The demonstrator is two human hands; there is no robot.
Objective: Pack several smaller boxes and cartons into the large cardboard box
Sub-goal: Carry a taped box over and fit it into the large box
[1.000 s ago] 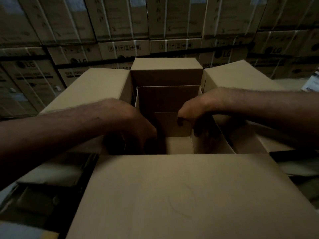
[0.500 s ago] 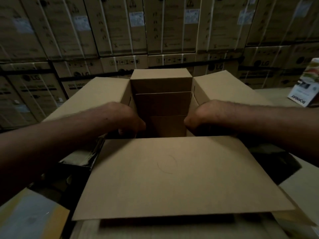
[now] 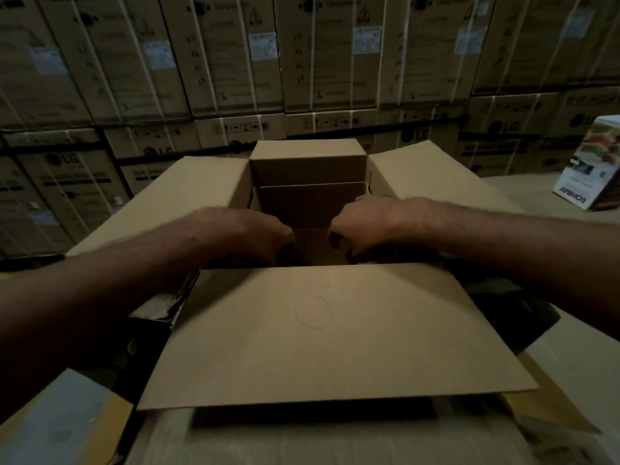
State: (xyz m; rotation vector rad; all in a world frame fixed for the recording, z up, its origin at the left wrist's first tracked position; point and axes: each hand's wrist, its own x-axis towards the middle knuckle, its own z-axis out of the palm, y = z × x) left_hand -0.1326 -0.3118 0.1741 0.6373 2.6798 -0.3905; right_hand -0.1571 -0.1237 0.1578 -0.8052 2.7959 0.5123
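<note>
Both left hand (image 3: 248, 234) and right hand (image 3: 364, 226) reach into the upward-opening large cardboard box (image 3: 318, 333), grip hidden.

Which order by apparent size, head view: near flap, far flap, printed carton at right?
1. near flap: largest by far, though it is nearest the camera.
2-3. far flap and printed carton: look alike; the frame edge cuts the carton, so unranked.

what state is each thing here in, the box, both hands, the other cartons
large cardboard box, open, four flaps folded outward
left hand, reaching down into the box, fingertips out of sight
right hand, reaching in likewise, grip cannot be told
printed carton, standing apart at far right, print upside down
stacked cartons, shut and strapped, behind the box
</note>
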